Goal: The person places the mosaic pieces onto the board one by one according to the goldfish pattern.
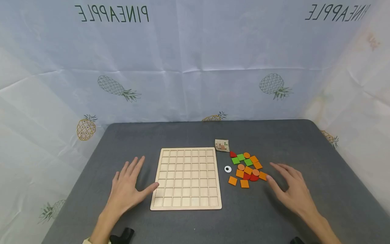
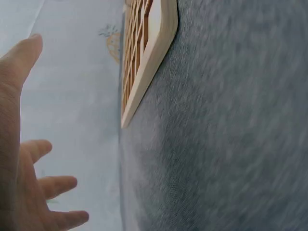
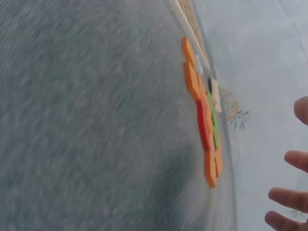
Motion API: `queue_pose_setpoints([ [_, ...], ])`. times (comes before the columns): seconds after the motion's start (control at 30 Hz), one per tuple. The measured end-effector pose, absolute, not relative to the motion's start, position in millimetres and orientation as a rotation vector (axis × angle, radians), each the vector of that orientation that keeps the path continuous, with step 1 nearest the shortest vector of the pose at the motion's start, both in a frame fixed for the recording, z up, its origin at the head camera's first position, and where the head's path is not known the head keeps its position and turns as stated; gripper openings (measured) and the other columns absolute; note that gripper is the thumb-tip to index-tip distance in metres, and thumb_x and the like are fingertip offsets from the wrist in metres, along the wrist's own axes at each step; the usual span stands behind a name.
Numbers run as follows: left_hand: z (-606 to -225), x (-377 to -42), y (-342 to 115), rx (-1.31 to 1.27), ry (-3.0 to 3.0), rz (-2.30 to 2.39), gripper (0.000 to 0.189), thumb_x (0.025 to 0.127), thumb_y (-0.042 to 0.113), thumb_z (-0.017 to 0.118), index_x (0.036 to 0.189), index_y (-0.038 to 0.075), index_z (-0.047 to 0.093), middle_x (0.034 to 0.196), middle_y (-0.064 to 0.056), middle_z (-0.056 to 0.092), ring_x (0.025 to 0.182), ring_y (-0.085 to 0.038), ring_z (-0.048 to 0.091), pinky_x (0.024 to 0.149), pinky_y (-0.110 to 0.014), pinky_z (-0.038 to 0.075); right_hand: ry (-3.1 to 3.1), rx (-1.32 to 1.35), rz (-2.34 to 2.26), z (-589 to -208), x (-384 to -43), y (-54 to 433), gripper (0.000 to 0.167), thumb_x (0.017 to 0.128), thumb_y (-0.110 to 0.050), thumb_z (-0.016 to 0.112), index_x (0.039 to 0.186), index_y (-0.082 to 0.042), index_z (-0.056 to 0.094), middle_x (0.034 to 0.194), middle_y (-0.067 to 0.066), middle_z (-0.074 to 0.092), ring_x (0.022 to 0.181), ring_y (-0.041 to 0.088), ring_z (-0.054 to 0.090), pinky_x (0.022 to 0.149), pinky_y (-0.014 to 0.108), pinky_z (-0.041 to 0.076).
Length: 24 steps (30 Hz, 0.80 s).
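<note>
My left hand (image 1: 128, 186) hovers with spread fingers at the left side of a wooden grid board (image 1: 187, 207), its thumb tip over the board's left edge. The board's square cells hold nothing. In the left wrist view the board's corner (image 2: 149, 62) shows beyond the thumb. My right hand (image 1: 290, 189) is held over the table just right of a scatter of flat coloured pieces, fingers loosely extended and holding nothing. Among them are orange squares (image 1: 244, 184), green pieces (image 1: 236, 160), orange discs (image 1: 246, 155) and red pieces (image 1: 254, 178). The right wrist view shows these pieces (image 3: 204, 125) edge-on.
A small printed card (image 1: 222, 145) with a grid pattern lies at the board's far right corner. Between board and pieces is a white disc with a black centre (image 1: 228, 169). The dark grey table (image 1: 274, 135) ends at a pineapple-print cloth (image 1: 195, 95).
</note>
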State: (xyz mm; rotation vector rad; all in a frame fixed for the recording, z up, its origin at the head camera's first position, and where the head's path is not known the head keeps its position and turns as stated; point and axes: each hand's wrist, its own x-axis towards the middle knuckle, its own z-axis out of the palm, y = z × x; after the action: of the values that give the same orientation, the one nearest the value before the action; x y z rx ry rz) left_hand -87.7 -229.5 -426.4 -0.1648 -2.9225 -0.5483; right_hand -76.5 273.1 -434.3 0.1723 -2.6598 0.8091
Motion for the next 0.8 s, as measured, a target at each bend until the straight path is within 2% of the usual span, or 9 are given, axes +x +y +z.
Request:
queue_pose_setpoints([
  [0.13,-432.6,-84.1,-224.7,-0.175,-2.918,-0.62,0.111,0.078,0.069,0.075,0.165,0.023,0.023,0.165,-0.018,0.035,0.149,-0.054,0.03,0.107,-0.081,0.025,-2.643,0.207,0.849,-431.0,-78.3,265.6,0.046,0.09,-0.023,0.078,0.132,-0.007,0.068,0.127,0.021,0.063,0.115,0.043,0.051,0.087,0.066,0.041],
  [0.27,-440.2,-82.1,-220.2,-0.169,-2.951,-0.677,0.115,0.076,0.069,0.077,0.164,0.019,0.024,0.166,-0.018,0.035,0.15,-0.053,0.029,0.108,-0.081,0.024,-2.646,0.244,0.852,-429.7,-79.1,258.2,0.043,0.085,-0.02,0.083,0.126,-0.011,0.072,0.108,0.009,0.07,0.096,0.025,0.059,0.077,0.043,0.052],
  [0.33,-443.5,-82.0,-218.1,-0.166,-2.975,-0.714,0.117,0.075,0.07,0.077,0.165,0.018,0.022,0.166,-0.017,0.034,0.151,-0.052,0.027,0.109,-0.081,0.023,-2.657,0.266,0.868,-430.1,-79.7,254.8,0.041,0.083,-0.018,0.085,0.122,-0.012,0.073,0.097,0.003,0.069,0.084,0.015,0.058,0.067,0.029,0.052],
  [0.4,-446.2,-81.7,-216.2,-0.17,-2.991,-0.771,0.119,0.074,0.069,0.078,0.165,0.018,0.021,0.167,-0.016,0.033,0.152,-0.051,0.025,0.111,-0.081,0.02,-2.675,0.296,0.899,-431.0,-80.8,251.8,0.04,0.082,-0.017,0.086,0.12,-0.013,0.074,0.089,-0.002,0.066,0.077,0.008,0.057,0.062,0.023,0.052],
  [0.6,-455.0,-80.1,-211.5,-0.236,-2.977,-0.898,0.121,0.07,0.066,0.082,0.165,0.018,0.023,0.166,-0.016,0.035,0.153,-0.05,0.025,0.115,-0.08,0.01,-2.723,0.361,0.963,-435.7,-83.1,243.8,0.042,0.08,-0.016,0.087,0.12,-0.011,0.074,0.084,-0.006,0.061,0.072,0.002,0.053,0.059,0.021,0.052],
  [0.8,-464.6,-79.2,-208.8,-0.298,-2.945,-0.877,0.126,0.064,0.067,0.085,0.164,0.018,0.026,0.165,-0.014,0.037,0.152,-0.048,0.026,0.116,-0.077,0.009,-2.713,0.41,0.99,-440.4,-85.2,240.1,0.043,0.079,-0.014,0.088,0.119,-0.009,0.074,0.084,-0.006,0.062,0.071,0.001,0.051,0.056,0.02,0.049],
])
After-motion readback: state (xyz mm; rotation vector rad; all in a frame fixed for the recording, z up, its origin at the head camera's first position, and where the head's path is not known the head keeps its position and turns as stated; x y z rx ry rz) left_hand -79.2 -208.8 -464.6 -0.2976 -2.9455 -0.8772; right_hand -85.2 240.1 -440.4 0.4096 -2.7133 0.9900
